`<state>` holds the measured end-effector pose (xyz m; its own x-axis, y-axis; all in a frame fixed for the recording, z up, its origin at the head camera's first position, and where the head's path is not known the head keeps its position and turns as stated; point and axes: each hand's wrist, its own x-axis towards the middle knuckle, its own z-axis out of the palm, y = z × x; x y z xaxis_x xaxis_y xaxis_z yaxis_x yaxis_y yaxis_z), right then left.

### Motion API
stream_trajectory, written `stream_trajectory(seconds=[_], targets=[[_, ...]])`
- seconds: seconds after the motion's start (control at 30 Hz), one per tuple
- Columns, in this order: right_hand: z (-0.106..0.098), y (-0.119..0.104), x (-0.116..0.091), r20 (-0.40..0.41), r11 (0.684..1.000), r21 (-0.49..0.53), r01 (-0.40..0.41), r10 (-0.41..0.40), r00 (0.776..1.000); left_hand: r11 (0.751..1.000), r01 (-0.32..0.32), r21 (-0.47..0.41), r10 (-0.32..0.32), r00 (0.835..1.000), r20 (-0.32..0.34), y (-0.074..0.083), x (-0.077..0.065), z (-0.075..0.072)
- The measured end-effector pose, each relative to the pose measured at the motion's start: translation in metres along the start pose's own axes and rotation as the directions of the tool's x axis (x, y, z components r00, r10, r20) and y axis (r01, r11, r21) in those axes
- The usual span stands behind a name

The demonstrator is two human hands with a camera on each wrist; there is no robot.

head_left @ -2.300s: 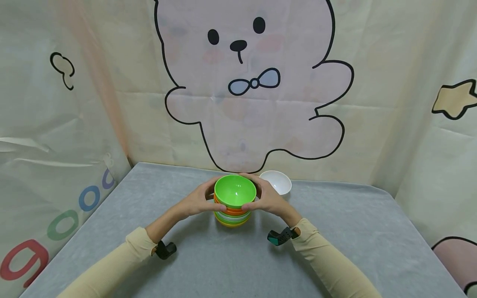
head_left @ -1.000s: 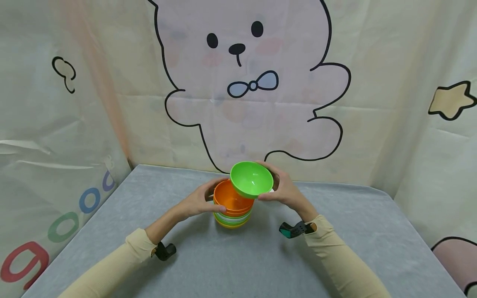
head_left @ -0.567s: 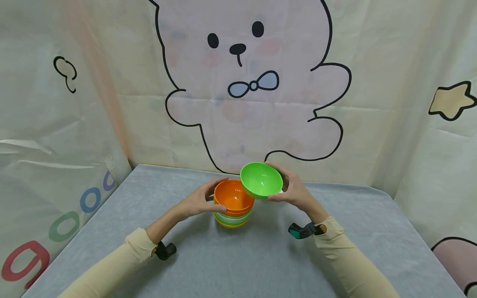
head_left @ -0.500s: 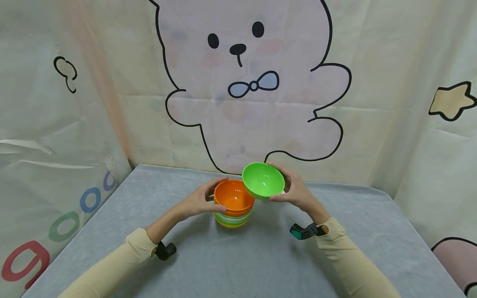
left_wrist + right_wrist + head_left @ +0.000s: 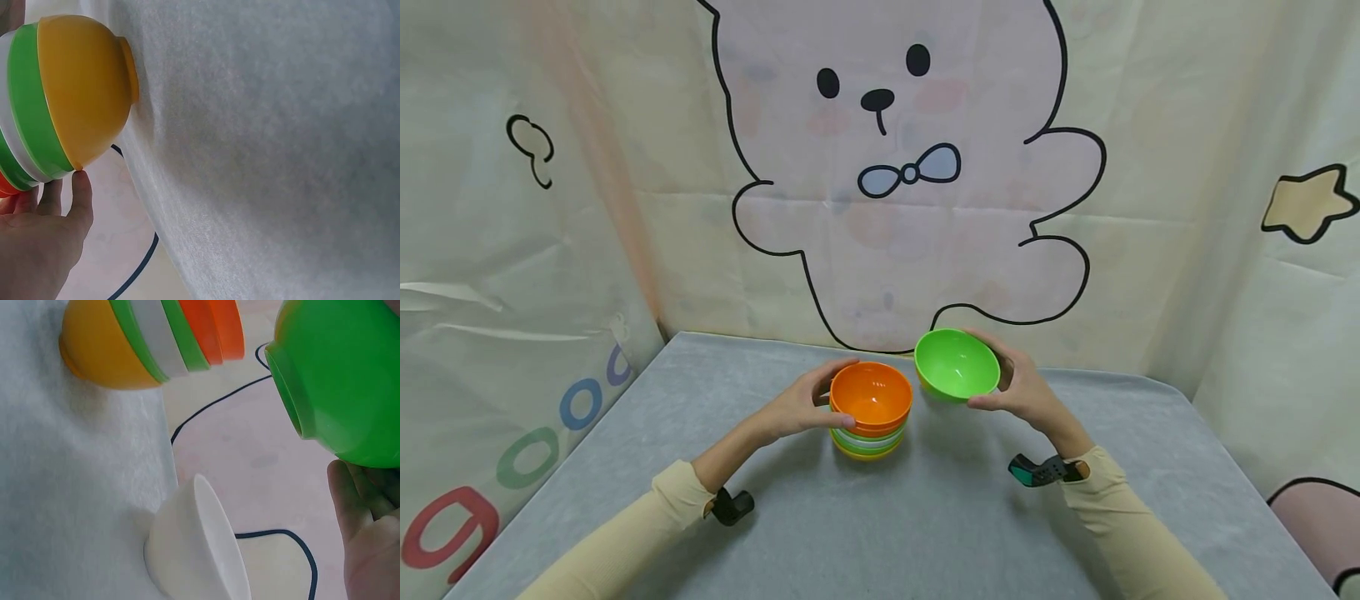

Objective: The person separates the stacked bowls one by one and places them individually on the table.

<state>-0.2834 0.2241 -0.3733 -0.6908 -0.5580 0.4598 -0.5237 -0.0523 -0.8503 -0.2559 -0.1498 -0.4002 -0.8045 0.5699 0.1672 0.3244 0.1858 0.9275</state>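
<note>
My right hand (image 5: 1024, 393) grips a green bowl (image 5: 957, 363) by its side, thumb in front and fingers behind, and holds it up off the table. Left of it stands a stack of nested bowls, topped by an orange bowl (image 5: 871, 395). Beneath come green and white rims, with a yellow bowl (image 5: 87, 87) at the bottom on the cloth. My left hand (image 5: 805, 403) holds the stack from the left, thumb at the front and fingers round the back. A separate white bowl (image 5: 187, 550) stands on the table; in the head view it is hidden behind the green one.
A grey cloth covers the table (image 5: 880, 533). Right behind its back edge hangs a pale curtain (image 5: 1150, 275) with a cartoon bear printed on it. More printed fabric hangs at the left and right sides.
Both hands were on the stack with the green bowl on top. The right hand has lifted that bowl off and carried it right, uncovering the orange bowl. The left hand has stayed put.
</note>
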Motion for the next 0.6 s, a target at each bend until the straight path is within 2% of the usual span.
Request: stream_trajectory(seconds=[0.4, 0.6], targets=[[-0.019, 0.001, -0.019, -0.030, 0.997, -0.065, -0.034, 0.032, 0.999, 1.000, -0.005, 0.004, 0.005, 1.000, 0.003, -0.001, 0.001, 0.000], [-0.028, 0.002, -0.031, -0.046, 0.996, -0.076, -0.050, 0.046, 0.998, 1.000, 0.014, 0.005, -0.014, 1.000, -0.002, 0.000, 0.001, 0.000]])
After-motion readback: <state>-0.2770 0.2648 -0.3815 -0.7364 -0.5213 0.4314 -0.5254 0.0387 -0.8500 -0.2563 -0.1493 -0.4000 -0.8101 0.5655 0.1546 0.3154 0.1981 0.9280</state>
